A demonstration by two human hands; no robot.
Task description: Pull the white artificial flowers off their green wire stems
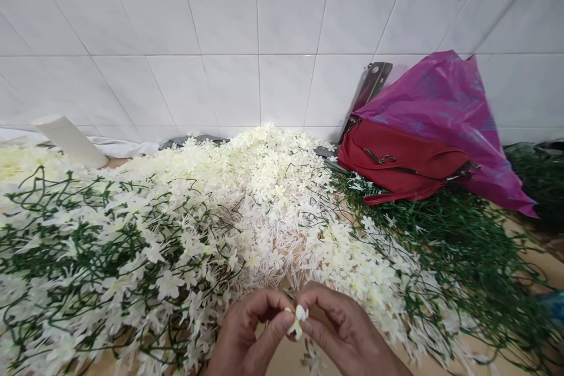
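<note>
Between my fingertips is a small white artificial flower (298, 322), pinched from both sides low in the middle of the view. My left hand (255, 329) grips its left edge with thumb and forefinger. On the other side my right hand (341, 329) pinches it the same way. The flower's back and any stem are hidden by the fingers. Just beyond the hands lie loose white flower pieces (286, 229) with thin white strands. To the left spreads a heap of white flowers on green stems (132, 252).
A red handbag (396, 155) and a purple plastic bag (453, 106) rest at the back right against the white tiled wall (286, 6). Green stems (467, 258) cover the right side. A white cylinder (73, 141) leans at the far left.
</note>
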